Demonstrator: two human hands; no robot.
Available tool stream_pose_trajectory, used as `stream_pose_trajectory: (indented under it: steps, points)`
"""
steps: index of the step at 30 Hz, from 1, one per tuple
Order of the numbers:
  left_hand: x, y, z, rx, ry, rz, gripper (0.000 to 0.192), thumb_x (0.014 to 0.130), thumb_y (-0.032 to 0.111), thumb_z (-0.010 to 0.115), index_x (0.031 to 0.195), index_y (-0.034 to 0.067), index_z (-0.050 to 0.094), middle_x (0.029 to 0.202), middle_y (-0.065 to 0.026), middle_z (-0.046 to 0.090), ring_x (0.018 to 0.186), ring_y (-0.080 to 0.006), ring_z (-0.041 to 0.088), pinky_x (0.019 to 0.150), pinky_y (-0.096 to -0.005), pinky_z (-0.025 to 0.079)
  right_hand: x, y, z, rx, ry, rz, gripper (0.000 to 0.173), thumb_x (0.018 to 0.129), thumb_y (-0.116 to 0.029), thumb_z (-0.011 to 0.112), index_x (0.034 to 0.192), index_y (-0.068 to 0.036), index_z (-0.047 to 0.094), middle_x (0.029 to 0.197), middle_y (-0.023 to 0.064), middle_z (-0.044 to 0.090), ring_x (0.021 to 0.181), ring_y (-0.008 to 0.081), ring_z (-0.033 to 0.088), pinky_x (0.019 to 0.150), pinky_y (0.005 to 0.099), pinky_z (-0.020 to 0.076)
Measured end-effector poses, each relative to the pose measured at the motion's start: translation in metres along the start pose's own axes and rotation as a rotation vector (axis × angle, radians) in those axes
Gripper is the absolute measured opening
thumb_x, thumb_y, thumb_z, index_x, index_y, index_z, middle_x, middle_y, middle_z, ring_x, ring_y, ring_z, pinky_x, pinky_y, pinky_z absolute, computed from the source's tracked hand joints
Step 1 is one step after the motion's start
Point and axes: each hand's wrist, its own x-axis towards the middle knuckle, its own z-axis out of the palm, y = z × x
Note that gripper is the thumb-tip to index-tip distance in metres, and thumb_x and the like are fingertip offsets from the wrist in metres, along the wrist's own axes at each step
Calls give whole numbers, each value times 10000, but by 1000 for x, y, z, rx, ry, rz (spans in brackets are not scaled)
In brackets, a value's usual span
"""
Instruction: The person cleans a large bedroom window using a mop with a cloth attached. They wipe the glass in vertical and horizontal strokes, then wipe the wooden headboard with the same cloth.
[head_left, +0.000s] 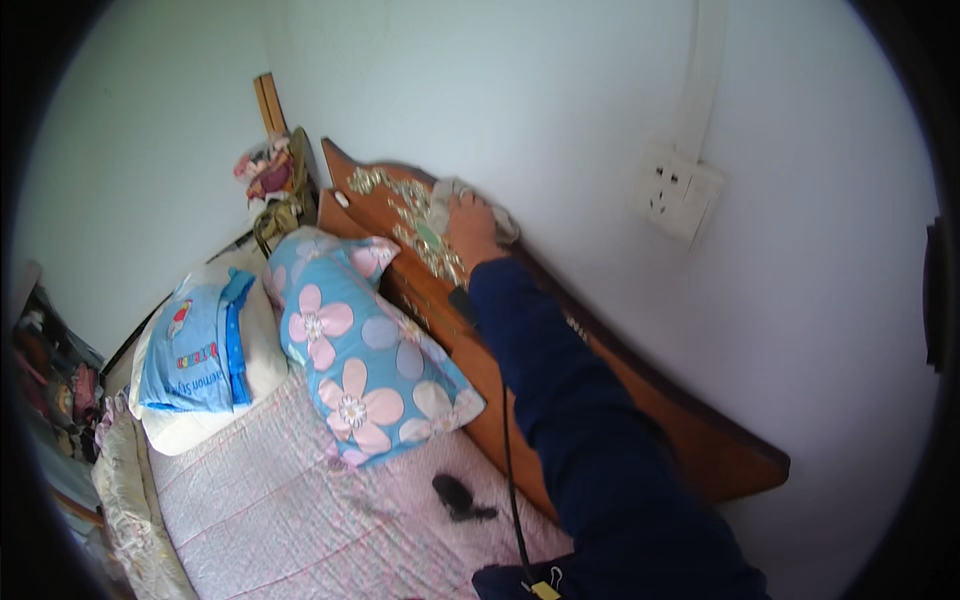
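My right hand (474, 229) presses a crumpled grey cloth (448, 196) against the upper edge of a wooden headboard (675, 427). Gold-coloured carved ornament (409, 196) with a green inlay (427, 234) lies just left of the hand. My dark blue sleeve (577, 405) crosses in front of the headboard and hides part of it. Below the hand, a small dark object (463, 306) shows beside the sleeve. My left hand is out of view. A blue pillow with pink flowers (352, 337) leans near the headboard.
A quilted pink bedspread (285, 510) covers the bed, with a small black object (454, 495) on it. A blue printed bag (187, 352) rests on a white pillow (176, 435). A black cable (511, 465) hangs beside my sleeve. A wall socket (671, 191) sits right of the headboard.
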Motion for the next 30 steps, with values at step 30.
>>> stream_pose_trajectory:
  steps: [30]
  points:
    - [-22,41,11,680,-251,396,244,729,218,532,632,0,579,553,-94,585,487,-150,581,449,-265,453,-521,241,-461,-472,-645,967,350,677,-174,601,1008,-61,597,1014,139,586,902,333,561,770,395,459]
